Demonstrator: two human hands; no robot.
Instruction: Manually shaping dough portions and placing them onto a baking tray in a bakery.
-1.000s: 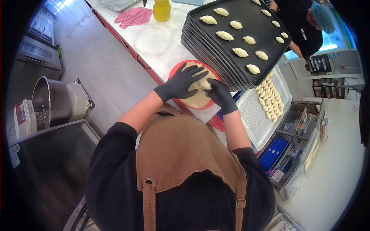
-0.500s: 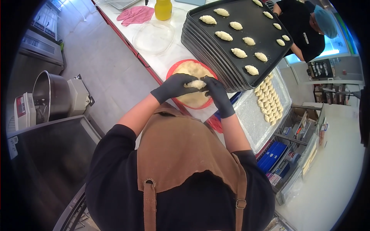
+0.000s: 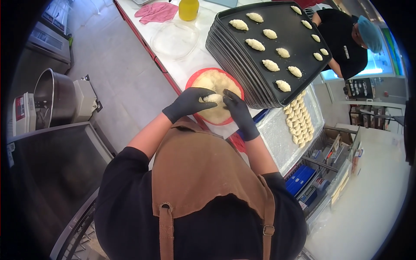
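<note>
In the red bowl (image 3: 233, 78) of pale, grainy crumbs (image 3: 213, 80), a crumb-coated, oval dough piece (image 3: 212, 98) sits in the grip of my gloved left hand (image 3: 187, 103). My gloved right hand (image 3: 237, 110) is just right of the piece, fingers loosely bent and apart; whether a fingertip touches it is unclear. Behind the bowl, the top of a tall stack of black trays (image 3: 303, 56) bears several coated pieces. A plastic-covered tray (image 3: 273, 138) at the right holds rows of small, uncoated dough pieces (image 3: 299, 119).
A clear lid (image 3: 173, 41), pink cloth (image 3: 155, 12) and yellow bottle (image 3: 188, 9) lie or stand farther along the white counter (image 3: 182, 65). A mixer (image 3: 54, 99) stands at the left. Another person in a blue hair cover (image 3: 346, 47) works beyond the trays.
Both hands have shifted, the left one toward the lower left with the piece. The right hand's fingers have drawn slightly apart from it. The view has shifted a little.
</note>
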